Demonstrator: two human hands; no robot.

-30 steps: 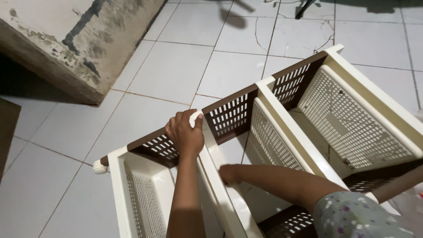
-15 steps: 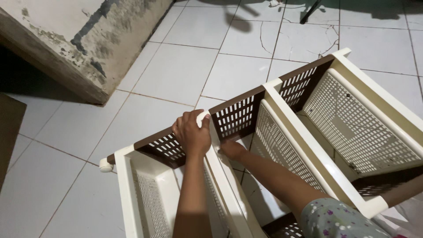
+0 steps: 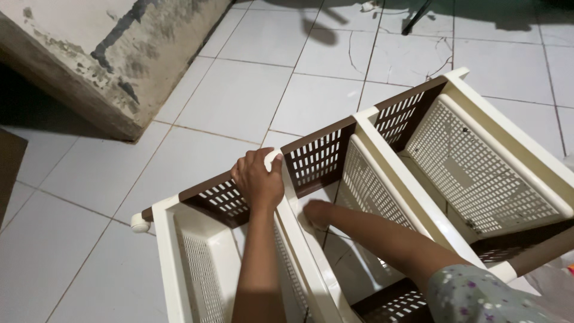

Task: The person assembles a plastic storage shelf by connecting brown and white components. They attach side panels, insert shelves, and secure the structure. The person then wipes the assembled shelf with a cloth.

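Head view: a cream plastic shelf rack [image 3: 382, 149] with brown slotted side panels [image 3: 314, 158] is seen lying on its side on the white tiled floor [image 3: 233, 96], near a stained concrete block [image 3: 101, 54]. The left hand [image 3: 258, 179] is closed around the rack's upper frame edge at a divider post, fingers curled tight. The right hand [image 3: 317, 212] is reached inside the middle compartment against the cream divider [image 3: 299, 239]; whether its fingers grip anything cannot be told. A small caster [image 3: 139, 224] is seen at the rack's left corner.

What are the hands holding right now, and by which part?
The left hand grips the plastic shelf rack by a cream corner post. The right hand reaches inside the middle tier; whether it grips cannot be told.
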